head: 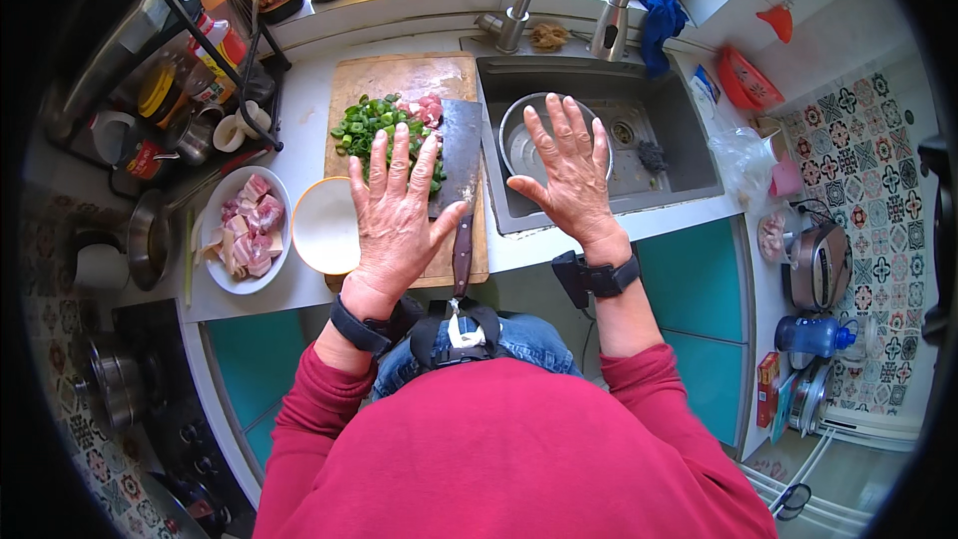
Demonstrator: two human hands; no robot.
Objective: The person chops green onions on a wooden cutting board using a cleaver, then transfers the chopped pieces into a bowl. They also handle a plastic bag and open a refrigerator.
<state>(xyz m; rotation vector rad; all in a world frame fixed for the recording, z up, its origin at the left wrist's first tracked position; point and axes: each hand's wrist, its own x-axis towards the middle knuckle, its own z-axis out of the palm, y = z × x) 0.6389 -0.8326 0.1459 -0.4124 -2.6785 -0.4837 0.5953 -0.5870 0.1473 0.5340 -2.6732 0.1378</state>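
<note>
My left hand (397, 221) is spread palm down above the wooden cutting board (404, 71), holding nothing. Beneath and beyond its fingers lies a heap of chopped green onion (367, 123), with some pink meat pieces (424, 109) at its far right. A cleaver (460, 146) lies flat on the board, its brown handle (462, 258) towards me. The left hand covers part of a white bowl with an orange rim (327, 228). My right hand (572, 176), fingers apart and nothing in it, is over the near side of the sink (673, 172), partly covering a metal basin (518, 142).
Left of the board stands a white bowl of raw meat chunks (253, 232). A rack with bottles (217, 52) fills the back left corner. The faucet (516, 15) rises behind the sink; a blue cloth (658, 22) hangs at its back right. A stove (172, 404) is at left.
</note>
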